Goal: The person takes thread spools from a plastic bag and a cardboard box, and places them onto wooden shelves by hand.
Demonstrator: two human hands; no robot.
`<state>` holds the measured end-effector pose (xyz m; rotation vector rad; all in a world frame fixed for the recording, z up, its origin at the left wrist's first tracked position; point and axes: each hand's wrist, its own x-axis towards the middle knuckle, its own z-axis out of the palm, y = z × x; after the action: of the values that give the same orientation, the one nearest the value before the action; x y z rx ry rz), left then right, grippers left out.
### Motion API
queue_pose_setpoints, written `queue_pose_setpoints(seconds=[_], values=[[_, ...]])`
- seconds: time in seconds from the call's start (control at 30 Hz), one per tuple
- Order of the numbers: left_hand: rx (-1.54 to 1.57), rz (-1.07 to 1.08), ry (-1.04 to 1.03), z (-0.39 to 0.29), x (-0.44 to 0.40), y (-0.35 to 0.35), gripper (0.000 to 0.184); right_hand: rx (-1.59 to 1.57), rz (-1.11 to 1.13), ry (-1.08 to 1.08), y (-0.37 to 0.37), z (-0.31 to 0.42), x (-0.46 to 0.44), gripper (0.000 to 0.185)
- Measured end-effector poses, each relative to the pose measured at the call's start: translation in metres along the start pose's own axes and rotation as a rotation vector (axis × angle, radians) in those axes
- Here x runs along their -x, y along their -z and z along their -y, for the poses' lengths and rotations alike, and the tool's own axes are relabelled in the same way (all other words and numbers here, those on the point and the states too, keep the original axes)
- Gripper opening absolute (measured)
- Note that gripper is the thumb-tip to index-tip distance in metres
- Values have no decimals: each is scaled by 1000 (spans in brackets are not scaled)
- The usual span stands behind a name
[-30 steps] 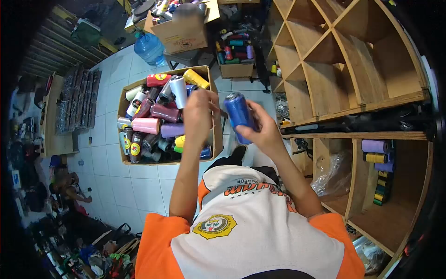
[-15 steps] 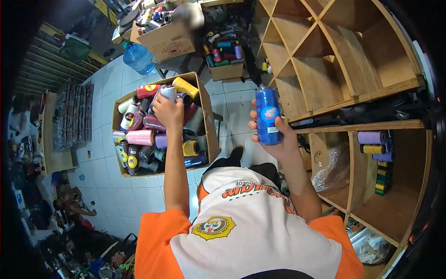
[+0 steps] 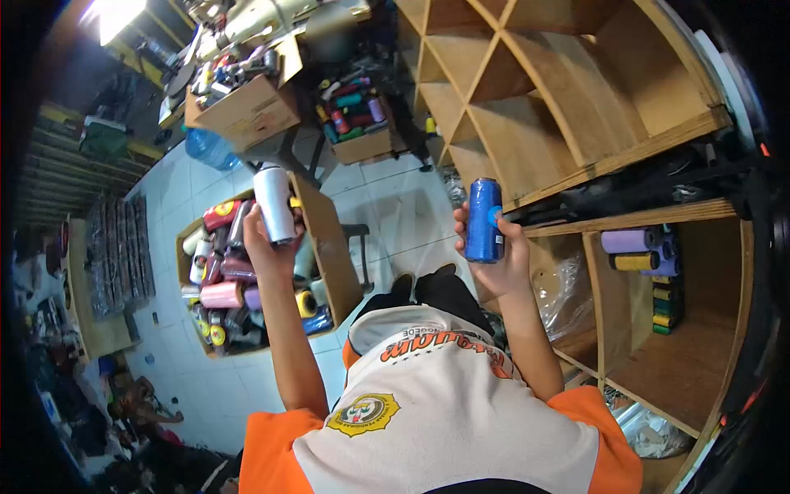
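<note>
My left hand (image 3: 270,247) is closed around a pale grey-white thread spool (image 3: 274,204), raised above a cardboard box (image 3: 325,235) at the left. The box is packed with thread spools in several colours; among them lies a pink thread spool (image 3: 222,295) on its side. In my right hand (image 3: 506,259) a blue thread spool (image 3: 484,222) stands nearly upright, with fingers and thumb wrapped round it. A light-blue round label shows on that spool, partly covered by the thumb. Apart from each other, both spools are in front of my body.
Wooden shelving (image 3: 621,173) stands at the right; its lower compartment holds purple spools (image 3: 629,240) and a yellow spool (image 3: 635,262). Two more cartons of spools, a near carton (image 3: 247,115) and a far carton (image 3: 362,148), stand at the back beside a blue water bottle (image 3: 210,148).
My left hand has lifted the grey-white spool up out of the box and turned it upright. My right hand still holds the blue spool. The view has shifted.
</note>
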<state>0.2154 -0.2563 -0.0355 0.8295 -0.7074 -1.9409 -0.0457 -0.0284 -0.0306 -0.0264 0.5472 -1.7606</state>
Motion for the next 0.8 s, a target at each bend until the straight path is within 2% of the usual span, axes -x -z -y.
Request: queue_pose_setpoints(seconds=[0.03,0.1,0.17,0.23,0.3,0.37,0.4,0.47,0.53,0.6,0.63,0.67,0.77,0.8], values=[[7,-21,6,10,-3,-20,42,2,1,32,3,11,-2,52],[-134,116,28,30,-15,-54,46,10,-4,95,9,33,-5,52],[-294,275,18,48,-27,-97,61,36,-20,140,7,57,-5,54],[-329,467,39,63,-41,-140,67,75,-33,159,5,76,-1,55],[-301,448,45,77,-53,-183,69,93,-117,177,9,91,5,56],[-449,470,-115,89,-68,-217,58,59,-130,194,12,101,4,57],[-437,474,-131,92,-74,-233,54,64,-197,238,12,104,2,58],[-383,513,-167,93,-81,-267,45,33,-114,234,13,113,-5,57],[-293,605,-205,103,-104,-292,43,-19,-11,275,13,119,-13,57],[-313,694,-242,107,-125,-316,44,97,-127,415,8,120,-23,58],[-325,750,-226,116,-141,-326,47,151,-187,491,6,122,-30,58],[-261,788,-129,123,-153,-337,46,243,-124,541,11,124,-38,58],[-57,910,263,140,-179,-379,42,249,-149,694,-2,121,-64,58],[-122,947,363,144,-185,-391,42,181,-138,741,-4,118,-75,60]])
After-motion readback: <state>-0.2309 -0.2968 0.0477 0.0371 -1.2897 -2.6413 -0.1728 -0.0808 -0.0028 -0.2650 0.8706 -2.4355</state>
